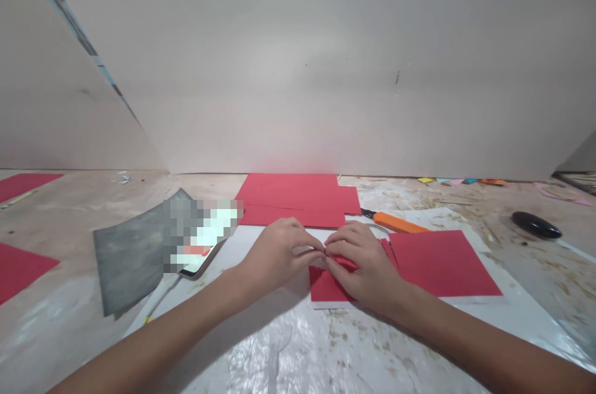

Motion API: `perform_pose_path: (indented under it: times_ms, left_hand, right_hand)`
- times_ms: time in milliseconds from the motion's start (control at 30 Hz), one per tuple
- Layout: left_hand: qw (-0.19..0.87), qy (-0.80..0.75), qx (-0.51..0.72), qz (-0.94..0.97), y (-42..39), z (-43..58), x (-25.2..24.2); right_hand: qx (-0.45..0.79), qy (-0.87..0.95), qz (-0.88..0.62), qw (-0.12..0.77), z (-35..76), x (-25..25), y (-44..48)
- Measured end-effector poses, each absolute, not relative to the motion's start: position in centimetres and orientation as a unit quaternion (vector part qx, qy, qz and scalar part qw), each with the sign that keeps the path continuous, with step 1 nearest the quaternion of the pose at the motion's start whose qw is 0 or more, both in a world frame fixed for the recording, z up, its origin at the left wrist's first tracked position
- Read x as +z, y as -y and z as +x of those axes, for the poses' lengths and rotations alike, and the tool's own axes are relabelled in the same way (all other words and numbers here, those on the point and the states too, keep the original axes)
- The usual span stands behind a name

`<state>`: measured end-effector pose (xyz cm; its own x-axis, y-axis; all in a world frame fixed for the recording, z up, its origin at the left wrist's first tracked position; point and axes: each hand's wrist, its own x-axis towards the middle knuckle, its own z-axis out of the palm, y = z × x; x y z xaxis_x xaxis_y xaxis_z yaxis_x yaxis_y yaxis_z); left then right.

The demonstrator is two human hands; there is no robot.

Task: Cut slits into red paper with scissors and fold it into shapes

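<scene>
My left hand is closed, thumb and forefinger pinched together at the left end of a small piece of red paper. From the other side, my right hand grips the same piece between thumb and fingers and hides part of it. Beneath the right hand lies a red sheet with a white strip along its near edge. A larger red sheet rests to the right of that hand. Metal blades, perhaps scissors, are partly hidden behind the right hand.
More red sheets lie against the upright white board. An orange-handled cutter is behind the right hand. A phone leans on a grey sheet at left. A black oval object sits far right, and paper scraps line the back.
</scene>
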<state>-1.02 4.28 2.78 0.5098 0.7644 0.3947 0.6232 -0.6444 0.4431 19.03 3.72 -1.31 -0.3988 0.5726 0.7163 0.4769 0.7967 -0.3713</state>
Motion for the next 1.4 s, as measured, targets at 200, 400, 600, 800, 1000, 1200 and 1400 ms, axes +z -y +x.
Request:
perform_pose_path:
  times_ms: [200, 400, 600, 800, 1000, 1200, 1400]
  left_hand:
    - [0.135, -0.39, 0.276, 0.868, -4.2, -1.0, 3.0]
    - [0.169, -0.388, 0.258, 0.869, -3.9, -0.9, 3.8]
    - [0.195, -0.386, 0.259, 0.864, -3.6, -0.8, 4.1]
    - [0.191, -0.428, 0.294, 0.833, -3.6, -0.6, 3.8]
    - [0.202, -0.417, 0.299, 0.834, -3.7, -0.7, 3.5]
    - [0.215, -0.414, 0.301, 0.832, -3.8, -0.8, 3.3]
    - [0.208, -0.405, 0.311, 0.835, -4.0, -0.8, 2.8]
  right_hand:
    - [0.059, 0.834, -0.321, 0.445, 19.1, -1.3, -3.8]
    - [0.064, 0.832, -0.322, 0.448, 19.1, -1.3, -3.9]
    - [0.072, 0.824, -0.317, 0.463, 19.2, -1.5, -4.0]
    - [0.058, 0.823, -0.304, 0.476, 19.2, -1.4, -3.9]
    - [0.06, 0.824, -0.305, 0.474, 19.1, -1.2, -3.8]
    - [0.068, 0.821, -0.313, 0.472, 19.1, -1.3, -3.9]
    - [0.078, 0.819, -0.313, 0.474, 19.3, -1.4, -4.0]
